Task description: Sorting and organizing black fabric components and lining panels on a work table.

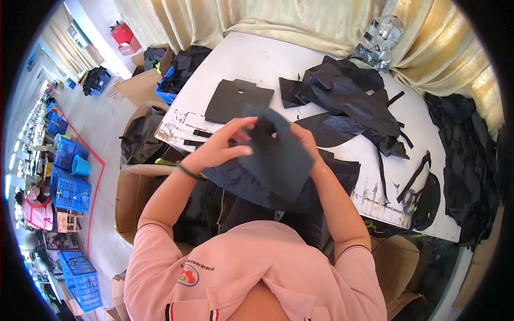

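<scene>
Bare strip of white table [257,56] along far side, below curtain [310,24]: hand could pass. Only slim gap between flat dark piece [230,104] and black fabric pile [342,85]. Lane right of pile, before black cloth [460,160]; rounded black piece [429,203] obstructs near end. Near middle blocked by dark panel [281,166], left hand [220,145], right hand [307,143]; room beneath panel hidden, probably tight.

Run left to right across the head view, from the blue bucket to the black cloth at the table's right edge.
Bucket → left hand → held sheet → right hand → shiny plastic → black cloth.
</scene>
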A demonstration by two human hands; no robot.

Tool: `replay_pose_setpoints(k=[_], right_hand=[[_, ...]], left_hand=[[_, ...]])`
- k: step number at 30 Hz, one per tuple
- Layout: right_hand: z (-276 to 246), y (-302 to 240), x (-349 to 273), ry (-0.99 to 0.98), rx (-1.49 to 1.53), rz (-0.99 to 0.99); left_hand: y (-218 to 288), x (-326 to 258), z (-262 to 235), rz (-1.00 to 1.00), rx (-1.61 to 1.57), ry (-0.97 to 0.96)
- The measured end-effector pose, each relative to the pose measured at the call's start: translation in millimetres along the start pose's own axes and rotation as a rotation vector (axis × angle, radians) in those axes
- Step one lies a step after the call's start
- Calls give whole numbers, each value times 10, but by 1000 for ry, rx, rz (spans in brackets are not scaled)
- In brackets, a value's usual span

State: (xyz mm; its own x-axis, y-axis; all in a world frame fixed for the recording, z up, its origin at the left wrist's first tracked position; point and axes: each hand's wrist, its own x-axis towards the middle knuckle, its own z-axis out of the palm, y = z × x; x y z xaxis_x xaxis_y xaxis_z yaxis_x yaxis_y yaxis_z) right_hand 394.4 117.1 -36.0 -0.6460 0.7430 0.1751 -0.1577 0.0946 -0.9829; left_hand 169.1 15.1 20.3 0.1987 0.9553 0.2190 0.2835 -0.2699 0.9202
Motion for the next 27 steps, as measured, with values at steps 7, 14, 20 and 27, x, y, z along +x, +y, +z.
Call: replay_pose_setpoints(k=[7,14,20,27], right_hand=[[-54,-284,-62,-197,370,220],[-201,-804,-83,-407,93,369],[-631,-395,-99,-216,-503,259],[-1255,232,-490,-180,-845,464]], left_hand=[[44,246,330,299,484,230],[254,303,294,454,805,187],[393,-61,-270,-48,-205,451],[-262,-915,-1374,-257,-270,807]])
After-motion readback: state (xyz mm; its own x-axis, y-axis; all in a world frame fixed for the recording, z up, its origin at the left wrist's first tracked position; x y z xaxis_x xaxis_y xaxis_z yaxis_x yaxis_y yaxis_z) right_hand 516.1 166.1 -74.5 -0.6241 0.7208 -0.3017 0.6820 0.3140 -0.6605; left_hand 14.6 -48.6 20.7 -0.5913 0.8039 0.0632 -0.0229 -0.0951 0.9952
